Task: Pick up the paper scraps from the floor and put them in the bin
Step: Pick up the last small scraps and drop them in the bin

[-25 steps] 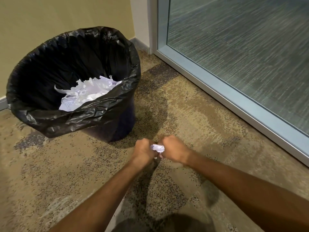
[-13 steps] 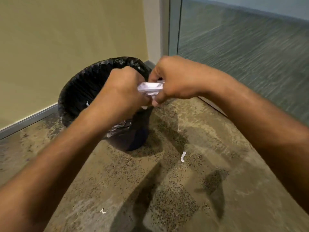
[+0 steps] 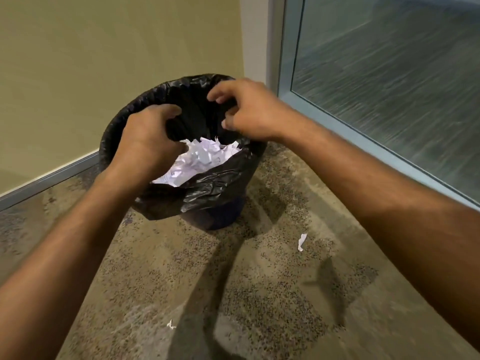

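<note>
Olive wall [image 3: 117, 61] behind; metal-framed glass panel [image 3: 389, 74] at right; grey baseboard [image 3: 46, 178] along wall.

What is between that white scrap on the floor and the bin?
Nothing visible. Only bare carpet lies between the scrap and the bin, whose top is open. Both hands hover over the bin, holding nothing.
</note>
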